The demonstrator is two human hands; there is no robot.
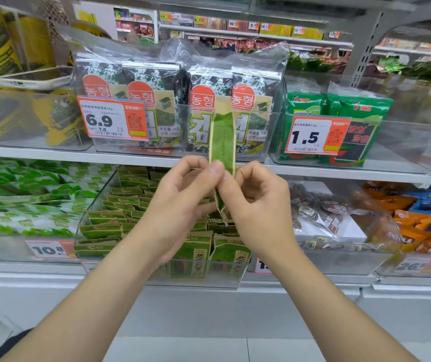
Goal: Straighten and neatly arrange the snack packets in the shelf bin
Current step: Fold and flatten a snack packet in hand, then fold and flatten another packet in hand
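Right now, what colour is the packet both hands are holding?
Green with a tan border: the packet, pinched by left hand and right hand, head view.

The left hand (180, 194) sits left of the raised packet (222, 137), the right hand (256, 202) right of it, both pinching it. Below and behind them, the bin (209, 282) on the lower shelf (26, 270) holds the stacked packets (110, 220).

The left price tag (112, 118) on the upper shelf reads 6.9, with 7.5 beneath. The seaweed packs (154, 100) behind it carry 농형 in red ovals and (2克×8包). The right price tag (313, 135) reads 1.5, a lower shelf tag (49, 249) reads 10.8, and the green packets (191, 259) below show 原.
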